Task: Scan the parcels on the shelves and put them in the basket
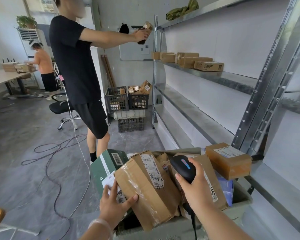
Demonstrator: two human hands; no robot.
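Left hand: (113, 203) down on the near-left corner of the taped parcel (145, 186), thumb across the front face, fingers spread over the labelled end, grip clamped on the cardboard.
Right hand: (196, 186) wrapped round the handle of the black scanner (183, 168), grip closed firmly on it; scanner head hovering right beside the taped parcel's upper edge.
Taped parcel: tilted on top of the heap in the basket (241, 210), white label and dark handwriting on the upper face.
Basket: grey-green, at the bottom of view, piled high with cartons.
Green box: (104, 163) leaning at the left of the heap, touching the taped parcel.
Small parcel: (229, 161) orange-brown, perched at the far right of the heap, just beside a shelf upright.
Shelves: (206, 116) metal, running along the right; brown parcels in a row (189, 60) on an upper level at the far end.
Other person: (76, 66) in black, arms raised at the far end of the shelves, small box in hand.
Floor: looping cables (59, 161); black crates (128, 101) stacked by the wall.
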